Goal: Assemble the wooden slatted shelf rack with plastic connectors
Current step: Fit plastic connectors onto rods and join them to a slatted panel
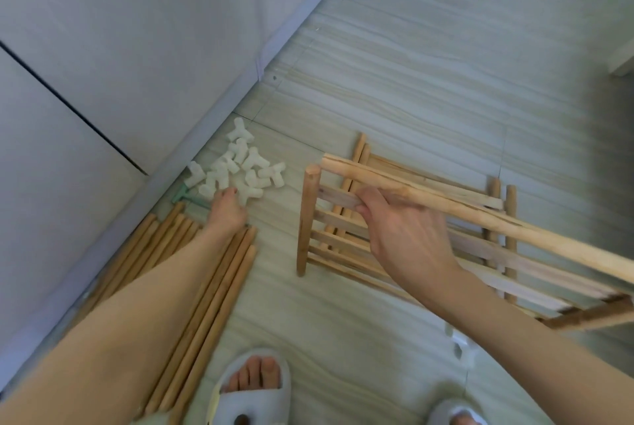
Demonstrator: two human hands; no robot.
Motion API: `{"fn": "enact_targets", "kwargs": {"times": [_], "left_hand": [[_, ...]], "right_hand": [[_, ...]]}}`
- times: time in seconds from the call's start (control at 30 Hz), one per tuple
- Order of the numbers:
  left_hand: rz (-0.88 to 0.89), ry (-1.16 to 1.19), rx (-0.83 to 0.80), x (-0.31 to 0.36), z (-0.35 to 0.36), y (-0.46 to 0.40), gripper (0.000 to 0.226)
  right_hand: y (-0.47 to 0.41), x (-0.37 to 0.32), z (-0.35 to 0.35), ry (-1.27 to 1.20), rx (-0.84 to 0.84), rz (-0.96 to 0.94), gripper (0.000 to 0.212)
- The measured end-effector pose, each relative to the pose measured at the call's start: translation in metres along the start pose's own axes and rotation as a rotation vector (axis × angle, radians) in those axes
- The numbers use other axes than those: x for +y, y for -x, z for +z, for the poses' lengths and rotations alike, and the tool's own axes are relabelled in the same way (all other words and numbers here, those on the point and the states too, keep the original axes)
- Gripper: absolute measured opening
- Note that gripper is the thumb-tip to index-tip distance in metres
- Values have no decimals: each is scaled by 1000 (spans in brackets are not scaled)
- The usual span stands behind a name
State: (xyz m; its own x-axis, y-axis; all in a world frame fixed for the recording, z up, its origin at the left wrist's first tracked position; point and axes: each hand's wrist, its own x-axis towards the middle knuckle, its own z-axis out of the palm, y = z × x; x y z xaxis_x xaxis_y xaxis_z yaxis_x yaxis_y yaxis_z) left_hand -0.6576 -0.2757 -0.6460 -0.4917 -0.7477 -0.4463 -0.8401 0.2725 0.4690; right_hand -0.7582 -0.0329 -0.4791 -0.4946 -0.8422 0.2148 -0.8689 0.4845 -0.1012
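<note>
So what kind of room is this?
Probably a room at home, not a workshop. The floor is pale striped tile, a white cabinet stands along the left, and the person wears soft slippers while building on the floor.

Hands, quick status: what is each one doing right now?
Left hand: reaching into the pile of white connectors, fingertips on them; a closed grip cannot be told.
Right hand: gripping a slat of the wooden slatted panel.
</note>
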Motion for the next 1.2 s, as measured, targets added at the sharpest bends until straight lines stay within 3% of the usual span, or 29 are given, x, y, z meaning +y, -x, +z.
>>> {"fn": "enact_targets", "kwargs": {"times": [0.17,0.3,0.43,0.63,0.8,1.07,1.2], "left_hand": [[-22,-7,82,4,20,-13,52],[-70,-9,174,7,22,-24,41],[0,47,217,4,17,-18,39],[82,532,152,9,-11,37,39],[118,788,117,42,-44,99,36],[253,997,14,69,-92,191,29],[311,1071,-81,69,-99,211,21]], "right_hand": [[0,6,1,-10,-6,14,18],[8,8,4,-17,19,12,7],[14,6,4,-57,48,-33,8],[24,-1,-8,-32,58,-65,21],[36,-8,-16,31,108,-133,28],[54,-20,-17,92,133,-133,34],[52,-23,-18,83,125,-99,27]]}}
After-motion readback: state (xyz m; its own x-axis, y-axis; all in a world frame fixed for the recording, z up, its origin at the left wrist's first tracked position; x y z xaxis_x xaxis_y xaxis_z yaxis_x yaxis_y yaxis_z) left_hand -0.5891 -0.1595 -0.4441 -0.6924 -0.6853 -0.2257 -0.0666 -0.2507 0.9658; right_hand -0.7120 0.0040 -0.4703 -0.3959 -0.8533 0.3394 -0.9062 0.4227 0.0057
